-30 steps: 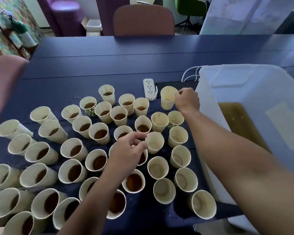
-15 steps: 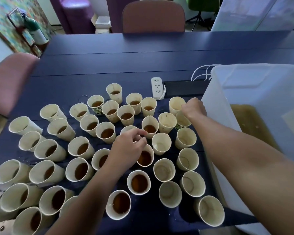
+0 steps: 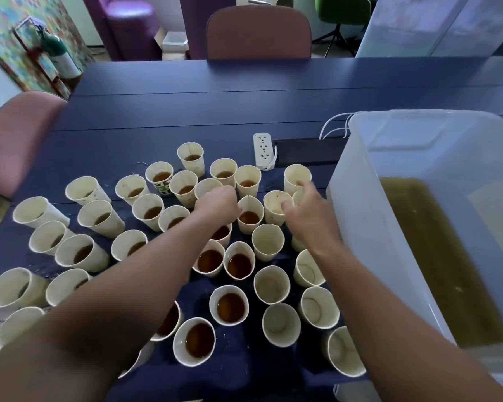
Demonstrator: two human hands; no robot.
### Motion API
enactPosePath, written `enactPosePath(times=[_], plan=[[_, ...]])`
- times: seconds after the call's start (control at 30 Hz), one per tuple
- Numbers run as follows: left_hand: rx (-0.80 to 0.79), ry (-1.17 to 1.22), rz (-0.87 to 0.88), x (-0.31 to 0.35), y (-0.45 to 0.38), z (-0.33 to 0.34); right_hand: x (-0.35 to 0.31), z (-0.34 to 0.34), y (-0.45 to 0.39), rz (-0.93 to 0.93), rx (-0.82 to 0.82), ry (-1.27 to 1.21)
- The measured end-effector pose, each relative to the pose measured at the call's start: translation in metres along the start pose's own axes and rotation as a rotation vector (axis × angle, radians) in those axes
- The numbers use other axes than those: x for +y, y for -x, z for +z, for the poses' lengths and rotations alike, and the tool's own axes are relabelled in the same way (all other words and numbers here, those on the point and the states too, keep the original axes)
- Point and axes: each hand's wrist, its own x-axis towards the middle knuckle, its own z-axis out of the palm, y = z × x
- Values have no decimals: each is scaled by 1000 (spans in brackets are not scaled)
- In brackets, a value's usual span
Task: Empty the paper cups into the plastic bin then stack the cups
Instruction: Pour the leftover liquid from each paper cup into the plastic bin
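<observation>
Both arms reach over the dark blue table, crowded with paper cups, many holding brown liquid, the ones near the plastic bin empty. Left hand sits curled among the cups; whether its fingers grip one, can't tell. Right hand hovers with fingers loose over empty cups beside the bin, which holds murky liquid

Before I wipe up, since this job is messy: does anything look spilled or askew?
Yes. The dark table looks wet with drips among the full cups near the middle and front. No cup is tipped over. The white power strip lies just beyond the cups, close to liquid.
</observation>
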Motion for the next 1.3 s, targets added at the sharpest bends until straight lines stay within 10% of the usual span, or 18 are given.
enactPosePath(times=[0.8, 1.3], plan=[[192, 20, -55, 19, 6, -26, 60, -15, 69, -76, -115, -23], [186, 319, 336, 86, 137, -132, -6, -78, 54, -394, -38, -435]])
